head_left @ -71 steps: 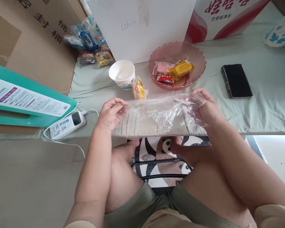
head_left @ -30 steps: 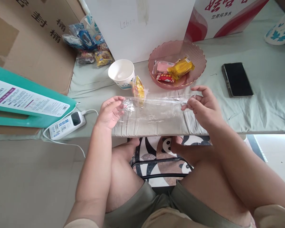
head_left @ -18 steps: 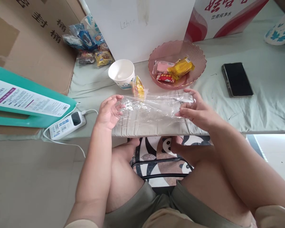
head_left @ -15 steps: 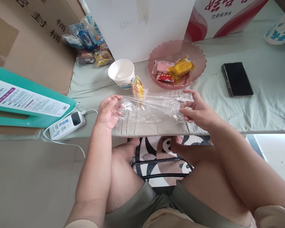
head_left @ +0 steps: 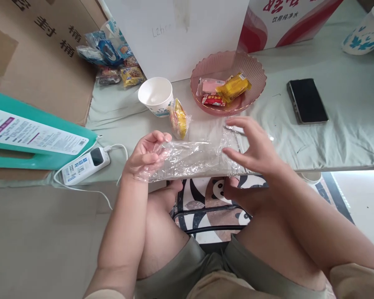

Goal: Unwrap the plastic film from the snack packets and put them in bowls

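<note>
A clear plastic bag (head_left: pixel 193 160) stretches sideways at the table's front edge. My left hand (head_left: pixel 148 155) is closed on its left end, the film lying over the fingers. At the bag's right end my right hand (head_left: pixel 252 145) is open, thumb and fingers spread apart. A thin whitish item, partly hidden, lies behind the right fingers. Just beyond the bag stand a white paper cup (head_left: pixel 156 97) and a yellow wrapped snack (head_left: pixel 179 118) leaning beside it. The pink bowl (head_left: pixel 255 79) behind holds several wrapped snacks.
A black phone (head_left: pixel 308 101) lies to the right. At the left are a power strip (head_left: pixel 87 166) with a white cable, a green container (head_left: pixel 43 145) and a cardboard box (head_left: pixel 50 54). Piled snacks (head_left: pixel 112 54) and a white box (head_left: pixel 180 37) stand behind; another cup (head_left: pixel 364 33) is far right.
The right fingers have spread and come off the bag's right end. The bag has sagged nearer to me, and more film lies over my left hand. The whitish item now shows.
</note>
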Demonstrator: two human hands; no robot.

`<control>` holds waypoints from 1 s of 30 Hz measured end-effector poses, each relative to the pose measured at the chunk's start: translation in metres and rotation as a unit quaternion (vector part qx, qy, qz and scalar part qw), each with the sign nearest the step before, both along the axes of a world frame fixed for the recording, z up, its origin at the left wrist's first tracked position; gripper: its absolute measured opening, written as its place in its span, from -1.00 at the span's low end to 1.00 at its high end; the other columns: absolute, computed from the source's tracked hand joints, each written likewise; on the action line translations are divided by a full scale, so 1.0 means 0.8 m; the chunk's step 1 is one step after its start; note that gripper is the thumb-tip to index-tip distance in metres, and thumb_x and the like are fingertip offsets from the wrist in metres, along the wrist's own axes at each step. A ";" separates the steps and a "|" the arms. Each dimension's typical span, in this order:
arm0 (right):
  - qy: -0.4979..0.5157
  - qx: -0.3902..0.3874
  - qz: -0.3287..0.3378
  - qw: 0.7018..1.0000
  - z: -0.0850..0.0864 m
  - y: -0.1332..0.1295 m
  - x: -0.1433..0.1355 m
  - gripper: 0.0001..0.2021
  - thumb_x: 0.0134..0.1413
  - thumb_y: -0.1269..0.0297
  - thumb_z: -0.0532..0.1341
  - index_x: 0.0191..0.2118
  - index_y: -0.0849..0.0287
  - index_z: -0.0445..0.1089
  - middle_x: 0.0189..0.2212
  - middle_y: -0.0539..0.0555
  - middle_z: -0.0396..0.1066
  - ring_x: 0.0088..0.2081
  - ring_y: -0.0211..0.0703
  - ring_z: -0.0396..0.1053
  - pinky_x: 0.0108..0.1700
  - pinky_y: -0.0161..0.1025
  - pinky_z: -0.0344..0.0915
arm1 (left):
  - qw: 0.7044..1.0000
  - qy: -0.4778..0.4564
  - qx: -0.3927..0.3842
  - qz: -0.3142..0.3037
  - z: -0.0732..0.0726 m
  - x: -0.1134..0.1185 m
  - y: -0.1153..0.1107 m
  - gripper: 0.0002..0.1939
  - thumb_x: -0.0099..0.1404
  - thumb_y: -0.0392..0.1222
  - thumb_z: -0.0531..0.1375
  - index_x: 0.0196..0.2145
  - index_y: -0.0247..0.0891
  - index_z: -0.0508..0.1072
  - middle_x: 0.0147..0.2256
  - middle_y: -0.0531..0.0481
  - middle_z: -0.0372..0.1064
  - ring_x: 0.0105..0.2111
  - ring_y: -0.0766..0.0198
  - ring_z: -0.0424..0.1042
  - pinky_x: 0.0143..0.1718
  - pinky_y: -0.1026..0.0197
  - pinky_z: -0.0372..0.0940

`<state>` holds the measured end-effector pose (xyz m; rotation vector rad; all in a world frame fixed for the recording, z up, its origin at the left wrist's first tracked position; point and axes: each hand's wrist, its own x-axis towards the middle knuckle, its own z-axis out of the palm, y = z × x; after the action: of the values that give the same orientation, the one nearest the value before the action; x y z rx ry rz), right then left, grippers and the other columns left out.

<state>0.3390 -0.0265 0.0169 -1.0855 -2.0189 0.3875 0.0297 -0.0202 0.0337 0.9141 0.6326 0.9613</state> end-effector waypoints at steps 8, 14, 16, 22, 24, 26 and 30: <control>-0.037 -0.124 0.083 0.988 0.019 -0.012 -0.023 -0.78 0.28 0.20 0.17 -0.34 0.14 0.49 -0.59 -0.01 0.43 -0.53 -0.23 0.34 -0.30 -0.20 0.31 | 0.997 0.008 0.044 0.054 0.008 0.005 0.002 -0.62 -0.15 -0.31 0.51 -0.36 -0.12 0.50 -0.30 0.06 0.48 -0.69 0.57 0.11 -0.79 0.46 -0.05; 0.223 -0.322 -0.035 0.919 0.025 -0.022 -0.023 -0.73 0.26 0.14 0.21 -0.44 0.13 0.35 -0.65 -0.08 0.32 -0.61 -0.34 0.26 -0.47 -0.29 0.23 | 0.965 -0.072 -0.031 0.251 -0.004 0.022 0.013 -0.66 0.06 -0.04 0.42 -0.20 -0.16 0.52 -0.23 0.03 0.52 -0.35 0.40 0.46 -0.33 0.37 0.41; 0.296 -0.344 -0.053 0.890 0.017 -0.018 -0.027 -0.75 0.26 0.12 0.22 -0.41 0.12 0.32 -0.59 -0.07 0.36 -0.53 -0.31 0.34 -0.38 -0.27 0.32 | 0.979 -0.030 -0.062 0.192 -0.010 0.041 0.007 -0.39 0.10 0.33 0.33 -0.14 -0.25 0.52 -0.10 -0.17 0.53 -0.09 0.13 0.54 -0.16 0.18 0.49; 0.281 -0.432 -0.015 0.857 0.001 -0.017 -0.048 -0.79 0.14 0.17 0.27 -0.40 0.09 0.24 -0.46 -0.01 0.43 -0.38 -0.21 0.40 -0.25 -0.16 0.37 | 0.997 0.038 -0.064 0.007 -0.017 0.073 -0.013 0.00 -0.27 0.46 0.47 0.03 -0.22 0.53 0.15 -0.32 0.45 0.24 -0.28 0.39 0.09 -0.12 0.46; 0.274 -0.411 -0.030 0.869 -0.001 -0.024 -0.055 -0.77 0.15 0.17 0.24 -0.41 0.08 0.18 -0.46 -0.02 0.40 -0.39 -0.22 0.36 -0.30 -0.18 0.31 | 0.998 0.038 -0.047 -0.006 -0.018 0.074 -0.017 -0.01 -0.26 0.42 0.50 0.06 -0.17 0.51 0.24 -0.30 0.39 0.28 -0.27 0.35 0.14 -0.12 0.44; 0.278 -0.370 -0.056 0.885 -0.003 -0.029 -0.061 -0.77 0.18 0.17 0.21 -0.39 0.07 0.15 -0.45 -0.03 0.37 -0.37 -0.23 0.34 -0.31 -0.19 0.25 | 0.999 0.033 -0.037 -0.017 -0.020 0.074 -0.020 -0.02 -0.23 0.37 0.52 0.10 -0.14 0.50 0.28 -0.29 0.34 0.30 -0.25 0.32 0.17 -0.10 0.42; 0.241 -0.356 -0.044 0.902 -0.004 -0.030 -0.062 -0.75 0.14 0.14 0.24 -0.41 0.08 0.16 -0.46 -0.06 0.27 -0.41 -0.26 0.26 -0.34 -0.21 0.20 | 0.999 0.026 -0.043 0.006 -0.023 0.076 -0.020 -0.21 -0.05 0.19 0.53 0.09 -0.17 0.51 0.27 -0.27 0.38 0.26 -0.15 0.40 0.19 -0.05 0.40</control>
<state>0.2891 -0.0506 0.0135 -1.3278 -1.3877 1.2824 0.0905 -0.0360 0.0152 0.8617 0.7195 0.9172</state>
